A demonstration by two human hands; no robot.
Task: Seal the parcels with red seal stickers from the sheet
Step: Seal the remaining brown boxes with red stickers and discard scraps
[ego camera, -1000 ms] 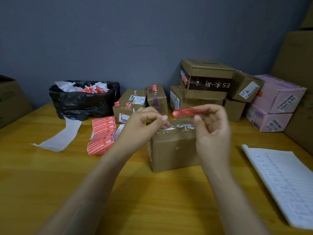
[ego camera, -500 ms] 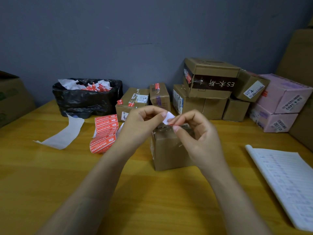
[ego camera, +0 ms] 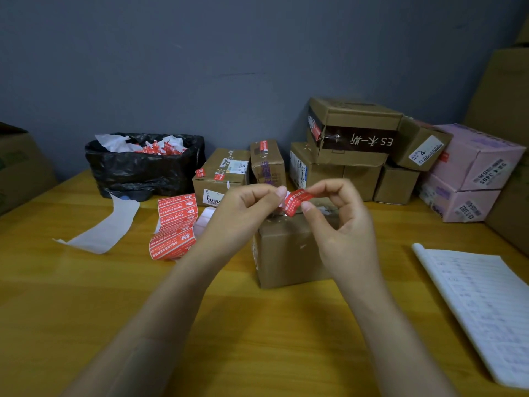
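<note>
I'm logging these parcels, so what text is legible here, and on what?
"ES" plus unclear characters: dark band of the top stacked box.
"4": white label on the tilted box.
"3405": label on the upper pink box.
Too small or blurred: print on the red seal sticker and sticker sheet, notebook handwriting.

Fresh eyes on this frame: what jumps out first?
Dead centre, the left hand and right hand pinch a red sticker between them, just above a plain brown parcel. Left of the parcel lies the red sheet, with a black bin of scraps behind it. Stacked boxes crowd the wall at right.
</note>
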